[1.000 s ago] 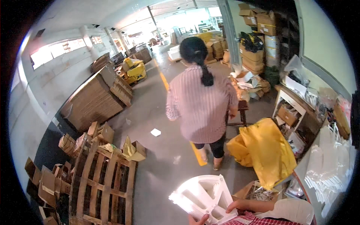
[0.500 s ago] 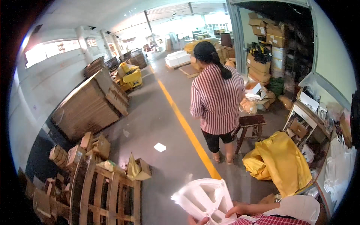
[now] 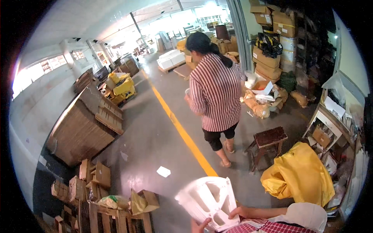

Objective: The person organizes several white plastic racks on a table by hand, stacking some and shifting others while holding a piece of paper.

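At the bottom of the view I carry a stack of white, fan-shaped plastic frames [image 3: 211, 194] with large openings between their ribs. My left hand [image 3: 203, 225] is closed on the lower left corner, its thumb on top and its other fingers mostly hidden. On the lower right edge, my right hand [image 3: 240, 212] grips the same stack, and its forearm reaches in from the right. A person in a red-and-white striped shirt [image 3: 217, 91] stands a few steps ahead, back turned, with a small pale thing near the left hand.
Ahead runs a yellow floor line [image 3: 182, 128]. On the right are a wooden stool [image 3: 271, 136], a yellow sheet-covered heap [image 3: 301, 174] and a cluttered shelf [image 3: 330, 120]. On the left stand flattened cardboard [image 3: 83, 124] and a wooden pallet [image 3: 110, 219] with cartons. White paper [image 3: 163, 171] lies on the floor.
The person ahead has taken a step, and the stool now stands apart from them in view. Pallet and cartons have slid lower in the picture. Both my hands keep their hold on the frames.
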The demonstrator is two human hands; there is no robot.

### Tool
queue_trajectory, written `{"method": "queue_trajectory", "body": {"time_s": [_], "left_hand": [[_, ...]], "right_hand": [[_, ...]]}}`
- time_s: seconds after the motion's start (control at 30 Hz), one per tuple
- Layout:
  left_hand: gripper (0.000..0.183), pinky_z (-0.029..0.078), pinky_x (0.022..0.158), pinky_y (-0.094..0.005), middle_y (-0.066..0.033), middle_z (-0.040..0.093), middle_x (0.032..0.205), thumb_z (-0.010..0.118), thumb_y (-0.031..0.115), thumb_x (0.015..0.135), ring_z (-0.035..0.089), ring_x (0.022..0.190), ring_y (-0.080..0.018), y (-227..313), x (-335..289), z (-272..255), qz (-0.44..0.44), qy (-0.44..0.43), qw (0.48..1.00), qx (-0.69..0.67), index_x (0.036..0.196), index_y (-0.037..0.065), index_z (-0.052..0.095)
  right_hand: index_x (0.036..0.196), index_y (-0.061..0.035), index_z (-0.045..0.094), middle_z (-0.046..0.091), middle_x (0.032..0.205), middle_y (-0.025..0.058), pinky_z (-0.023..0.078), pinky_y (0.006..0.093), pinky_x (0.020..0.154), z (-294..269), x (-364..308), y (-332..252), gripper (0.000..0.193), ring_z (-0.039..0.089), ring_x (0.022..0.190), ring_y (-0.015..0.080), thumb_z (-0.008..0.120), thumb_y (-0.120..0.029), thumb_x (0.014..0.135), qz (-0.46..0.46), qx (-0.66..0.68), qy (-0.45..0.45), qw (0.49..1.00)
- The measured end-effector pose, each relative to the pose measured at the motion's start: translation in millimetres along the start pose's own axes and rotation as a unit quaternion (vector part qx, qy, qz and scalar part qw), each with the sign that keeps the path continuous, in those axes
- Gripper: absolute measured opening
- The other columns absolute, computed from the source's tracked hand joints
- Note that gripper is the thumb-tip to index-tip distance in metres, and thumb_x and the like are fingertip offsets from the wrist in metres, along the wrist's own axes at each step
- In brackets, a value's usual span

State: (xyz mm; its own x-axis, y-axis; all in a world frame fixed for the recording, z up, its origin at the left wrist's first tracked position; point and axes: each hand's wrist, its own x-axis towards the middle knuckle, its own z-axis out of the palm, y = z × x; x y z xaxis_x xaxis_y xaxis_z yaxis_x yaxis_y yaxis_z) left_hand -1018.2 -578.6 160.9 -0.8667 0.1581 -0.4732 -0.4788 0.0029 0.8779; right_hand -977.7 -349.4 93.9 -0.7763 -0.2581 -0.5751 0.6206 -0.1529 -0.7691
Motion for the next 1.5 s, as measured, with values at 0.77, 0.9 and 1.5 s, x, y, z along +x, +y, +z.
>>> {"method": "queue_trajectory", "body": {"time_s": [0.77,0.9,1.5], "left_hand": [[0.088,0.049,0.094,-0.0441,-0.0213,0.044,0.132,0.080,0.014,0.076,0.049,0.121,-0.0338,282.4,454.6,175.0,0.115,-0.185,0.970,0.109,0.139,0.000,0.021],[0.073,0.049,0.091,-0.0378,-0.0179,0.054,0.122,0.081,0.019,0.079,0.058,0.109,-0.0257,280.3,568.2,194.7,0.172,-0.240,0.934,0.200,0.132,-0.002,0.036],[0.045,0.050,0.077,-0.0369,-0.0098,0.062,0.094,0.076,0.016,0.082,0.060,0.086,-0.0223,359.8,685.8,207.2,0.055,0.030,0.995,-0.084,0.118,0.001,0.053]], "right_hand": [[0.126,0.0028,0.056,0.064,0.119,0.0165,0.046,0.0384,0.099,-231.4,175.9,-392.9,0.054,0.062,0.108,0.0288,0.065,-0.008,0.074,-0.033,0.290,0.150,0.945],[0.123,0.0032,0.058,0.065,0.118,0.0167,0.046,0.0380,0.097,-275.1,208.3,-417.2,0.051,0.062,0.108,0.0290,0.066,-0.017,0.077,-0.114,0.306,0.231,0.917],[0.105,-0.0097,0.065,0.063,0.113,0.0124,0.041,0.0360,0.100,-413.4,338.6,-596.3,0.019,0.058,0.111,0.0228,0.070,-0.016,0.088,-0.181,-0.029,0.085,0.979]]}}
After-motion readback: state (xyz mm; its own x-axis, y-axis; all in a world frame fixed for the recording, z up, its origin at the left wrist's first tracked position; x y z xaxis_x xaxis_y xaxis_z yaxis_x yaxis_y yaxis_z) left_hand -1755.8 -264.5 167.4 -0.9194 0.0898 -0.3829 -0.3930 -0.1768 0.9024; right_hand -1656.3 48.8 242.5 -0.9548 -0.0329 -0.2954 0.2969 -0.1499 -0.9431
